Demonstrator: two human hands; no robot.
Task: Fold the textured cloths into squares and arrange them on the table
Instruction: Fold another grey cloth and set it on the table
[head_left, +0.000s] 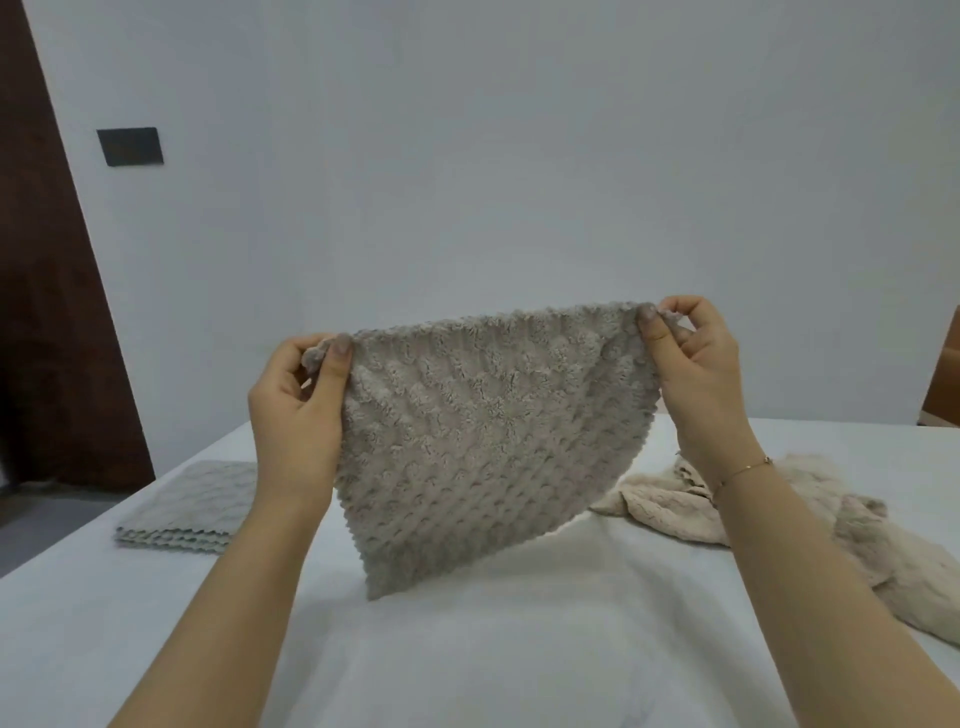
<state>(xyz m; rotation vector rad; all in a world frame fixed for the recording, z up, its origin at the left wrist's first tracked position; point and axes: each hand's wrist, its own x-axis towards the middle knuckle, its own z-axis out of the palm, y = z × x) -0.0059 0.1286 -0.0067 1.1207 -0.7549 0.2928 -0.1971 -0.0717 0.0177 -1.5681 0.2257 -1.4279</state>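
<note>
A grey-beige textured cloth hangs spread out in the air above the white table. My left hand pinches its top left corner and my right hand pinches its top right corner. The cloth's lowest corner comes down close to the table surface at centre. A folded pale green-grey cloth lies flat on the table at the left. A heap of loose cream cloths lies crumpled at the right, partly hidden behind my right forearm.
A pale wall stands just behind the table, with a dark plate mounted on it. A dark wooden door is at the far left. A brown piece of furniture shows at the right edge.
</note>
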